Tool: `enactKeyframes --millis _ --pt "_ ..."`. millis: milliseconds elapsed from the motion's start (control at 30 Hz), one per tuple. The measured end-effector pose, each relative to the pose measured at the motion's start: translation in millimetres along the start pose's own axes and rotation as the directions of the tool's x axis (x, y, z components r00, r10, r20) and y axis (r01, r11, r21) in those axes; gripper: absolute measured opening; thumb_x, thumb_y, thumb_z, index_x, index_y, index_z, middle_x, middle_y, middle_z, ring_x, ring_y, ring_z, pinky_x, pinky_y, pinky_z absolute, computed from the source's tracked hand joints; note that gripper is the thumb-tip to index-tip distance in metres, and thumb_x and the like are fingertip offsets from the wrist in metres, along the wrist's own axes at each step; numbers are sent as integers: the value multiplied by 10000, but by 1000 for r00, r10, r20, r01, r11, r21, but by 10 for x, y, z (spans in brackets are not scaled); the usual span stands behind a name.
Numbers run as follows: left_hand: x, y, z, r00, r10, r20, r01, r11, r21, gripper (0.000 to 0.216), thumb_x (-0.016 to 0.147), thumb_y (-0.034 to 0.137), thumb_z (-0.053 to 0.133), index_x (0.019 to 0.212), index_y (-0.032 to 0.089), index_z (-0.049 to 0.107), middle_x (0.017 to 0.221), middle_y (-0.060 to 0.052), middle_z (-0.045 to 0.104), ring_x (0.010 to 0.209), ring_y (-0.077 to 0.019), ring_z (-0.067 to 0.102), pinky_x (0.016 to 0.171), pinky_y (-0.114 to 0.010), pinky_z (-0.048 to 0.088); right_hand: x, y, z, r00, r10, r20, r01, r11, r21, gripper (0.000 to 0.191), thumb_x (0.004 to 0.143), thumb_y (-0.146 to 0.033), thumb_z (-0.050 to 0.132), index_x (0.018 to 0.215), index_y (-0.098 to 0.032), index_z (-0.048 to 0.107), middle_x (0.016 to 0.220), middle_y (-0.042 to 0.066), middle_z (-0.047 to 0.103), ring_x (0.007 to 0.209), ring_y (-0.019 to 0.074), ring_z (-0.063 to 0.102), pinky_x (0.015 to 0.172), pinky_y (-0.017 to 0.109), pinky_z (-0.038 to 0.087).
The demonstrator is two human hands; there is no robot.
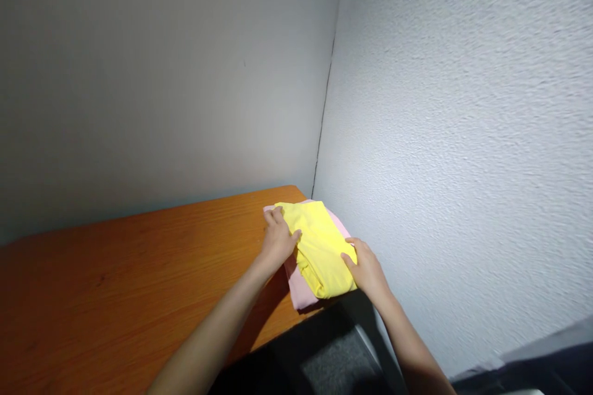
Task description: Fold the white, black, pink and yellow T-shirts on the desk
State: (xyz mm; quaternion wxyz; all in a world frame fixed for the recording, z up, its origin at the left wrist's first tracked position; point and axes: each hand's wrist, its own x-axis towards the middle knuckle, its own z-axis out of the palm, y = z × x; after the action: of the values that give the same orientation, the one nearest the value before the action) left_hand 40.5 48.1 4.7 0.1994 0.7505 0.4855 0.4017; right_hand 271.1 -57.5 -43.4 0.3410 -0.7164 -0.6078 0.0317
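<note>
Lying folded at the far right corner of the wooden table (115, 271), the yellow cloth (319, 247) sits on top of a pink cloth (299, 290), the 2 forming a small stack close to where the 2 walls meet. The yellow cloth is bright and smooth, folded into a rough rectangle with soft creases running along its length and a rounded fold at its near end; the pink one shows only as a pale border along the left, near and far edges (most of it is covered). The left hand (278, 239) rests on the stack's left edge, fingers curled over the yellow fabric and thumb pressed into it, pinching that edge. The right hand (365, 268) lies against the near right corner, fingers flat and loosely spread on the yellow cloth, pressing rather than clenching. Both bare forearms reach in from below, over the table's near edge.
</note>
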Motion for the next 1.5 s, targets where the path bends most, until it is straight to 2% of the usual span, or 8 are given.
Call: enactKeyframes --millis 233,367,567,767,900,1000,1167,1500 --pt "226 13 -51 990 114 -88 -121 989 -81 477 754 76 566 1166 200 361 1200 -116 300 1206 -264 407 1041 -447 371 115 -176 -119 989 -102 -104 102 995 1 300 884 -260 439 1153 -199 558 1094 103 592 1042 256 557 919 399 441" --pt "211 -251 9 995 -10 -100 -8 983 -181 489 778 206 632 1157 193 322 1204 -116 316 1230 -276 387 1051 -474 368 -43 -377 -162 971 -195 -140 173 972 -156 322 931 -352 466 1188 -199 584 1160 136 586 1109 312 520 955 490 404" --pt "203 -505 164 993 -91 -77 82 991 -109 531 786 178 620 1194 186 281 1235 -134 343 1240 -244 413 993 -413 440 -518 -836 6 854 -475 210 507 851 -138 679 923 -400 545 1510 -343 210 1555 15 250 1429 312 170 1122 541 263" --pt "48 -166 -71 988 46 -146 -29 993 115 522 798 128 587 1263 136 347 1396 -205 296 1370 -353 255 1089 -560 278 -743 -869 101 825 -515 234 541 839 -62 615 930 -318 551 1483 -341 285 1563 27 228 1432 333 140 1122 598 227" --pt "-414 361 -149 878 469 98 -479 846 237 352 937 251 428 1279 167 440 1376 -149 463 1317 -271 388 1104 -464 313 -903 -699 -93 911 -386 -142 409 888 212 285 973 -275 425 1223 -222 551 1274 119 557 1210 262 495 1002 442 429" --pt "-808 551 145 803 495 333 -582 771 257 573 873 491 533 1321 138 476 1408 -196 461 1337 -355 377 1108 -501 307 -987 -621 -281 963 -84 -257 192 883 428 246 986 -347 398 930 -213 597 884 71 638 873 211 611 804 341 504" --pt "-922 434 633 884 315 347 -467 647 603 608 840 166 593 1416 96 410 1431 -251 428 1345 -409 367 1077 -561 318 -1069 -429 -372 961 259 -94 -160 801 576 387 923 -572 459 837 -214 577 692 14 598 653 169 563 648 280 471" --pt "-1087 876 219 816 344 465 -503 818 279 286 919 383 562 1118 181 602 1080 -52 636 954 -192 623 823 -378 529 -1238 -326 -115 910 257 325 -408 412 815 494 854 -631 545 1020 -170 608 867 87 679 782 214 640 713 327 480"
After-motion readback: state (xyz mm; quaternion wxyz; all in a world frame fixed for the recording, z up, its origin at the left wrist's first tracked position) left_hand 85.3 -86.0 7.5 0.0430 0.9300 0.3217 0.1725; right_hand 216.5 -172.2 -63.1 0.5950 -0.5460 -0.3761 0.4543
